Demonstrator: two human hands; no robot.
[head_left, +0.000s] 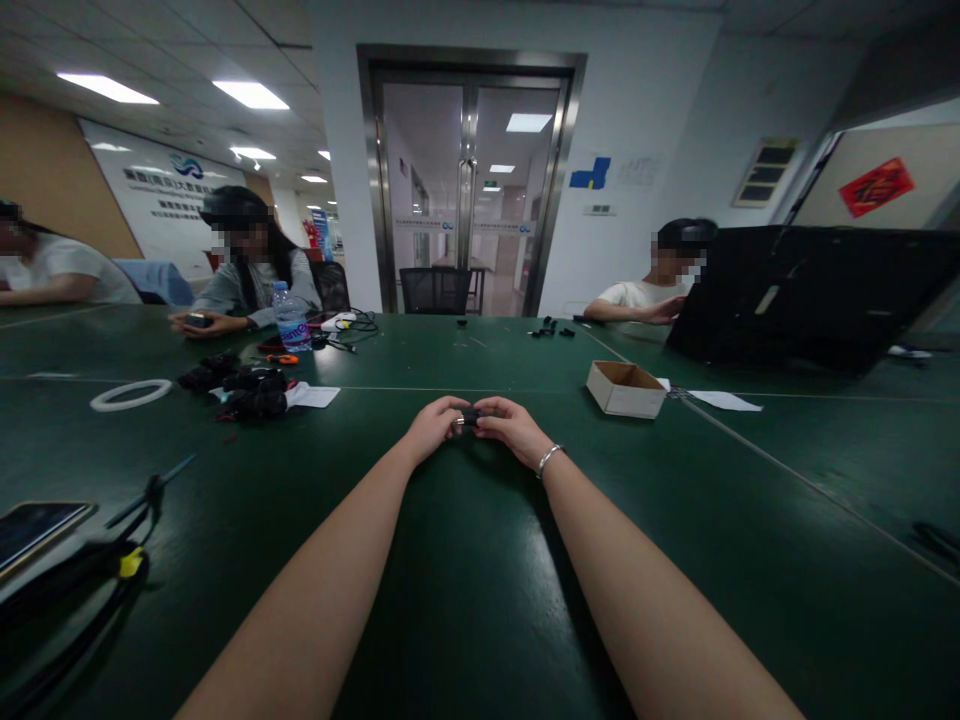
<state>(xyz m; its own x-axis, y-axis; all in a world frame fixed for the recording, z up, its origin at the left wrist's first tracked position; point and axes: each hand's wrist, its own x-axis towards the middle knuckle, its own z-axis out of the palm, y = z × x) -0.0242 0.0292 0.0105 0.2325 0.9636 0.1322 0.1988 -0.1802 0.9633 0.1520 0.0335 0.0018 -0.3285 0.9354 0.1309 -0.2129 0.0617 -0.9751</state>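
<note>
Black piece (471, 416), open box (624, 402), bottle (292, 322)

Dim overall, cool cast. Light from overhead: rectangular ceiling panels (250, 95) at upper left, burnt out to plain white; more bright patches show in the glass doors (506, 170). Green worktop (465, 640) dark, with a soft sheen between the forearms (645, 570) — shadow runs along the inner side of the right one. Black panel (817, 300) at right nearly featureless. Wide-angle stretch toward the edges; forearms swell near the bottom. Small dark item (470, 416) between left hand (433, 430) and right hand (516, 430) soft — fine detail lost. Square pixel blocks over faces.
</note>
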